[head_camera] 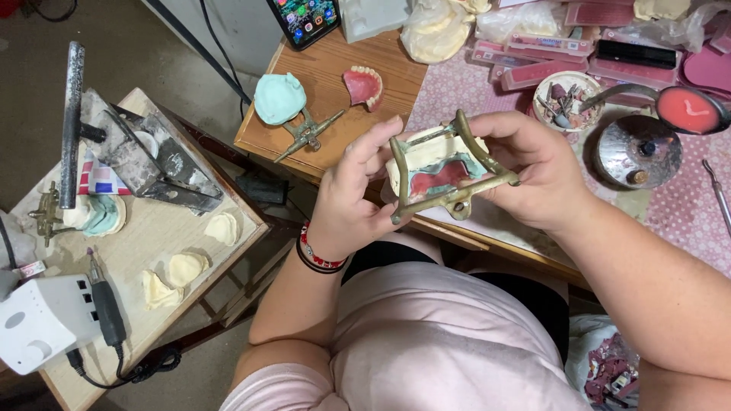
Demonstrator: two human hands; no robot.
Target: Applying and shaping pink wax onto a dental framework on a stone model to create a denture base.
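Note:
Both hands hold a brass dental articulator [457,194] with a cream plaster cast [426,152] and red wax rim mounted in it, raised above my lap at the table's front edge. My left hand [352,190] grips the left side of the cast, thumb on the frame. My right hand [533,171] clasps the right side, fingers curled over the upper bar. A red and black bracelet sits on my left wrist.
On the wooden table [335,72] lie a pink denture base [364,85] and a green-cast articulator [285,106]. To the right are a metal spirit lamp [638,152], a red wax dish [689,110] and a bowl of burs [567,99]. A side table [152,236] holds plaster casts and a micromotor handpiece [103,301].

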